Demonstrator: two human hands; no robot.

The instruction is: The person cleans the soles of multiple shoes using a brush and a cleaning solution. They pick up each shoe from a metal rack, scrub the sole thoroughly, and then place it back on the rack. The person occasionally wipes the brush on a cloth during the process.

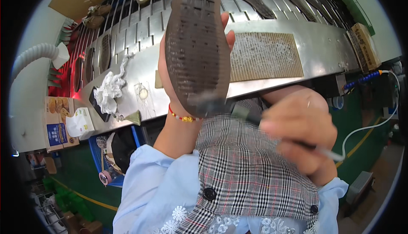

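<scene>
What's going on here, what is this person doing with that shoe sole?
A person holds a dark shoe sole up in the left hand, tread side facing them. The right hand holds a brush, blurred with motion, at the sole's heel end. Behind runs a slatted conveyor carrying more soles, with a steel ledge in front.

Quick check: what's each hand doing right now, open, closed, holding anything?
Left hand: closed on the brown shoe sole, held up, tread facing the camera.
Right hand: closed on a blurred brush at the sole's heel.

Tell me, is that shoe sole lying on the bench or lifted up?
Lifted up. The left hand holds the shoe sole above the metal bench, tread facing the camera.
</scene>
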